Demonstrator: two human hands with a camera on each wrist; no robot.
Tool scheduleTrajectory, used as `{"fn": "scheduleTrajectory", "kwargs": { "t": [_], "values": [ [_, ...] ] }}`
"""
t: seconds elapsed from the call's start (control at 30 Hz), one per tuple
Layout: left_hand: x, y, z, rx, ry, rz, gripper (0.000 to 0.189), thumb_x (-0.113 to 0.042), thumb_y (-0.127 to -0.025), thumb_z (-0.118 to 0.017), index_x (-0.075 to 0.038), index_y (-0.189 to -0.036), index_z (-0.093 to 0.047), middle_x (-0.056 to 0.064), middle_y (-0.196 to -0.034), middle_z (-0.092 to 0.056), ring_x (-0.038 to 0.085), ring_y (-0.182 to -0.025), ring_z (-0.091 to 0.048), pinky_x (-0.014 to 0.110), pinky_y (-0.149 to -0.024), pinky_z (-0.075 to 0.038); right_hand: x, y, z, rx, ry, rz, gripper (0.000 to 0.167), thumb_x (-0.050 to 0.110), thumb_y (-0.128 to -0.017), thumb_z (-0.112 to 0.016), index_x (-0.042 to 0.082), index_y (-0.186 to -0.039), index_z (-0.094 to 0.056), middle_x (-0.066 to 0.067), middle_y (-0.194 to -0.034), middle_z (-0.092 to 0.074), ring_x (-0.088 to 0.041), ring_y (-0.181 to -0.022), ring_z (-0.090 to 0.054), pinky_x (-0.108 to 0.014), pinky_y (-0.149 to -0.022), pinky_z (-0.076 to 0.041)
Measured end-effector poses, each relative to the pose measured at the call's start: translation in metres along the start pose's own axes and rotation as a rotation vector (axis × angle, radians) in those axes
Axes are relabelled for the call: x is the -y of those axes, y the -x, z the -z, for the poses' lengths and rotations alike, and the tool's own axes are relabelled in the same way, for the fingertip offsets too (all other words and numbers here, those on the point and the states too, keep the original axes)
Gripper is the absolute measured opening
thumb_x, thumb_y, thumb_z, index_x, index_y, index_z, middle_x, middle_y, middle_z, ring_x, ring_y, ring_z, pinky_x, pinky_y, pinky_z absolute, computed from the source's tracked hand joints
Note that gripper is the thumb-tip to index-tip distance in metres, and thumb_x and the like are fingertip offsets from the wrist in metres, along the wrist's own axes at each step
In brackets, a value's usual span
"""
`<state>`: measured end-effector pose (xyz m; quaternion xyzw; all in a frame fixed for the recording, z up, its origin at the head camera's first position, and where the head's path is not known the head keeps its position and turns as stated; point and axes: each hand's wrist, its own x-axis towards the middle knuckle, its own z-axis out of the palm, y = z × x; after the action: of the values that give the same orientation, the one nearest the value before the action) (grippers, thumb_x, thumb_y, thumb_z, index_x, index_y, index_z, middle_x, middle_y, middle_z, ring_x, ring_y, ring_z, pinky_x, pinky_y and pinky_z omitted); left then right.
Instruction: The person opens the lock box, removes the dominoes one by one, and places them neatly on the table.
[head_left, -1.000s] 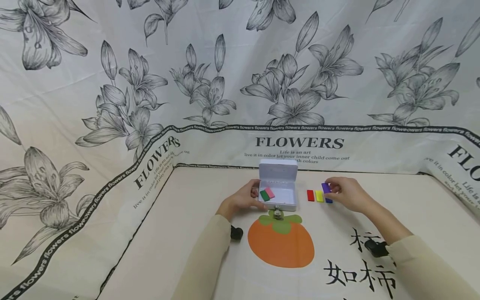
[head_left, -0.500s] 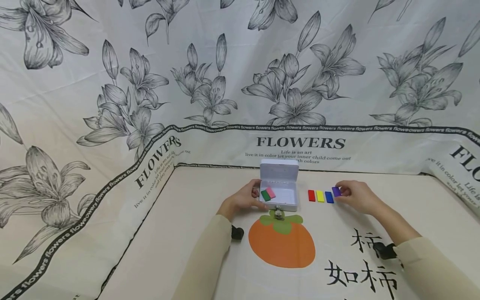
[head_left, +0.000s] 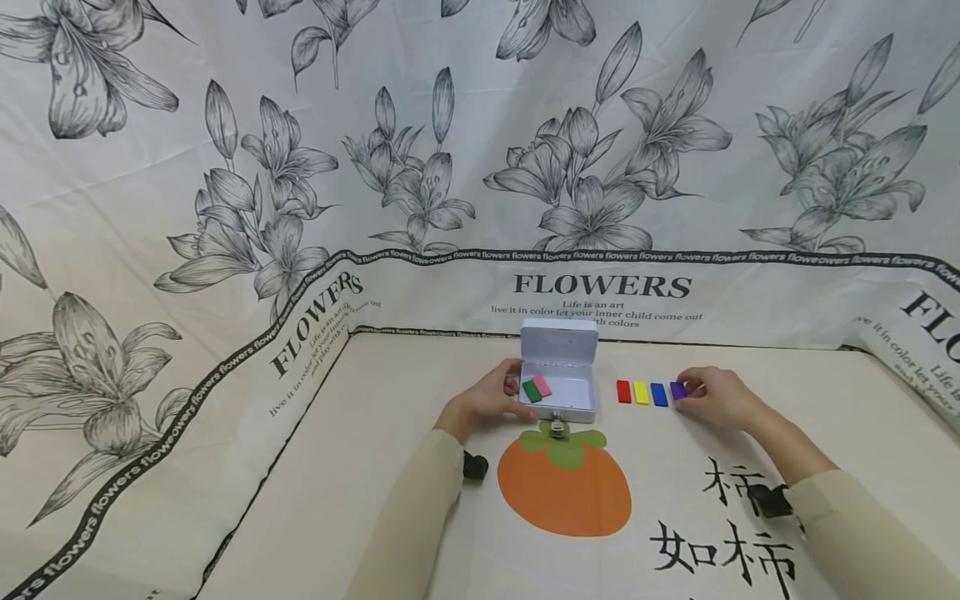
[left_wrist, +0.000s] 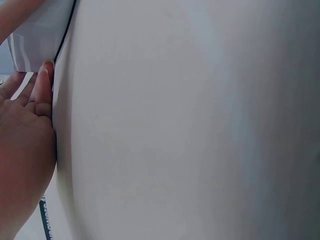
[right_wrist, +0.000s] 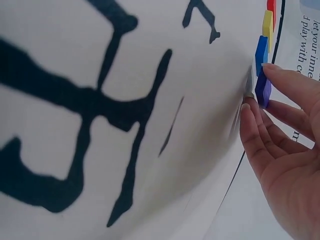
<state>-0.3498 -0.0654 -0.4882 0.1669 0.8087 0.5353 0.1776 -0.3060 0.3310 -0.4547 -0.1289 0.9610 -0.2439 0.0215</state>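
A white hinged metal box [head_left: 576, 390] stands with its lid up. Inside, a green block [head_left: 531, 392] and a pink block [head_left: 542, 384] lie touching at the left. My left hand [head_left: 487, 395] grips the box's left side, thumb at the front corner, fingertips along the wall. To the right of the box, a red block [head_left: 624, 392], a yellow block [head_left: 641, 393] and a blue block [head_left: 659, 395] form a row. At its right end my right hand [head_left: 716, 398] pinches a purple block [head_left: 677, 390], close beside the blue one in the right wrist view.
A metal latch [head_left: 557, 427] hangs at the box's front. The pale table cloth bears a printed orange persimmon [head_left: 564, 492] and black characters [head_left: 723, 550]. Behind, a flower-print curtain [head_left: 600, 287] rises at the table's back edge.
My right hand has carried the purple block rightward from over the blue block and lowered it to the row's right end, uncovering the blue block. My left hand stays on the box.
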Motion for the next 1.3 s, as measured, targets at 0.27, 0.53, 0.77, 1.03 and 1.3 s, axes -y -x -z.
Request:
{"fn": "scheduleTrajectory", "kwargs": {
  "t": [0.27, 0.53, 0.77, 1.03, 1.3],
  "values": [
    [-0.0011, 0.0006, -0.0002, -0.002, 0.009, 0.021, 0.099, -0.008, -0.07, -0.094, -0.016, -0.152, -0.039, 0.005, -0.116, -0.052, 0.019, -0.107, -0.047, 0.033, -0.096, -0.041, -0.0016, -0.0012, -0.0022, 0.014, -0.004, 0.002, 0.044, 0.013, -0.091, -0.077, -0.012, -0.123, -0.061, -0.02, -0.102, -0.065, -0.032, -0.092, -0.06, -0.049, -0.081, -0.053],
    [0.0022, -0.0016, -0.0005, 0.005, 0.0, 0.014, 0.097, -0.007, -0.071, -0.093, -0.016, -0.152, -0.039, 0.005, -0.117, -0.054, 0.019, -0.106, -0.049, 0.033, -0.096, -0.043, -0.0013, -0.0015, -0.0032, 0.029, 0.002, -0.009, 0.043, 0.012, -0.091, -0.076, -0.012, -0.122, -0.061, -0.018, -0.098, -0.063, -0.029, -0.087, -0.057, -0.043, -0.076, -0.05],
    [-0.0011, -0.0003, -0.0001, 0.0, -0.015, 0.001, 0.097, -0.007, -0.071, -0.093, -0.015, -0.151, -0.039, 0.006, -0.116, -0.053, 0.019, -0.106, -0.047, 0.034, -0.097, -0.041, -0.0001, -0.0032, 0.0001, 0.051, 0.003, -0.018, 0.043, 0.014, -0.091, -0.075, -0.013, -0.122, -0.061, -0.018, -0.098, -0.063, -0.029, -0.087, -0.056, -0.044, -0.077, -0.05],
    [-0.001, 0.0001, 0.0005, 0.004, -0.013, 0.008, 0.098, -0.007, -0.072, -0.093, -0.015, -0.152, -0.039, 0.006, -0.116, -0.052, 0.019, -0.107, -0.047, 0.034, -0.097, -0.041, 0.0001, -0.0033, 0.0005, 0.063, 0.002, -0.016, 0.047, 0.015, -0.091, -0.076, -0.014, -0.123, -0.059, -0.02, -0.101, -0.063, -0.03, -0.088, -0.058, -0.047, -0.079, -0.051],
    [-0.0008, 0.0004, 0.0001, -0.002, -0.023, 0.005, 0.097, -0.007, -0.072, -0.093, -0.014, -0.153, -0.039, 0.006, -0.118, -0.053, 0.02, -0.107, -0.048, 0.035, -0.098, -0.041, 0.0018, 0.001, 0.0039, 0.085, 0.004, -0.022, 0.057, 0.017, -0.09, -0.077, -0.016, -0.129, -0.054, -0.024, -0.106, -0.063, -0.031, -0.092, -0.059, -0.05, -0.082, -0.053]
  ]
}}
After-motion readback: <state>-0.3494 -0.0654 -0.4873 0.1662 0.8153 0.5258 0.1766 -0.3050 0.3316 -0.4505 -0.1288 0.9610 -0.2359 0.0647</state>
